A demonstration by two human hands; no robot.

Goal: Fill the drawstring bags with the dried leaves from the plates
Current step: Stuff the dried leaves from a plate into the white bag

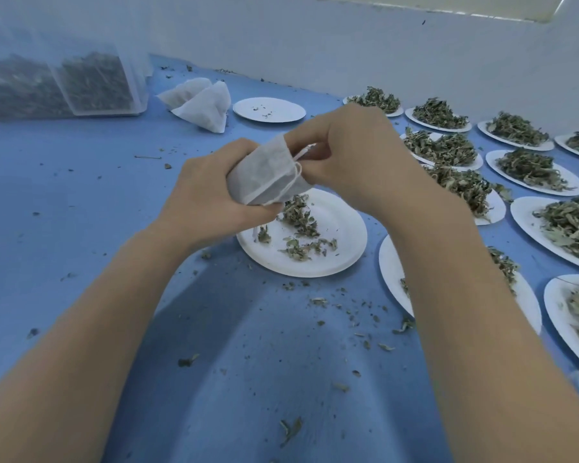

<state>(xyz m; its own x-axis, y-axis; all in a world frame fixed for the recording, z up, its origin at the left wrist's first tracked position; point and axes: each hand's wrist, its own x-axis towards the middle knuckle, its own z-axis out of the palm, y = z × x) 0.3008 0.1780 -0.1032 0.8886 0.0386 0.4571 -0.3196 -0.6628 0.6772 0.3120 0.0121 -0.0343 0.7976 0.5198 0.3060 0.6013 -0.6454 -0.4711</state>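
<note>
My left hand [208, 192] grips a white drawstring bag [264, 172] above the blue table, its mouth turned to the right. My right hand [351, 152] is at the bag's mouth, fingers curled and pinching its edge by the drawstring [296, 170]. Dark leaves show through the bag's fabric. Directly below lies a white paper plate [345, 242] with a small remainder of dried leaves [300, 218]. Several more plates heaped with dried leaves [528, 168] fill the right side.
An empty plate [281, 106] and a pile of white bags [201, 101] lie at the back. Clear plastic tubs of dried leaves [94, 83] stand at the back left. Leaf crumbs are scattered over the blue table [81, 195]. A white wall runs along the back.
</note>
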